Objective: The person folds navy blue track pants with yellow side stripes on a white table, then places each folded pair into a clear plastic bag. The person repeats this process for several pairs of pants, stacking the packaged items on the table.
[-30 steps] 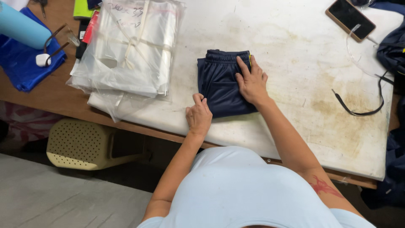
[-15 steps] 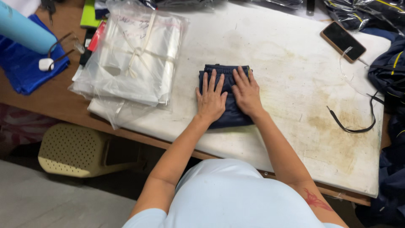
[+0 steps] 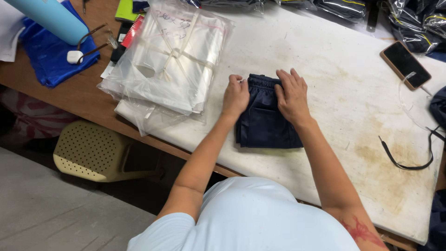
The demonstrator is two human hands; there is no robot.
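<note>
Stained white table (image 3: 325, 60), left hand (image 3: 235, 96) gripping folded navy shorts (image 3: 267, 125), right hand (image 3: 292, 96) flat on them, grey floor (image 3: 51, 218)

A stained white table top (image 3: 325, 60) lies on a wooden bench (image 3: 69, 100); a perforated cream stool (image 3: 88, 151) stands on grey floor (image 3: 42, 214)

Your white, stained tabletop (image 3: 325, 60) sat over a brown wooden table (image 3: 69, 100). On it lay a folded navy garment (image 3: 265, 125), a tied stack of clear plastic bags (image 3: 172, 65), a phone (image 3: 405, 58) with a thin white cable (image 3: 411, 109), and a black cord (image 3: 409, 160). Bagged dark items, possibly garments (image 3: 413, 18), lined the far edge.
</note>
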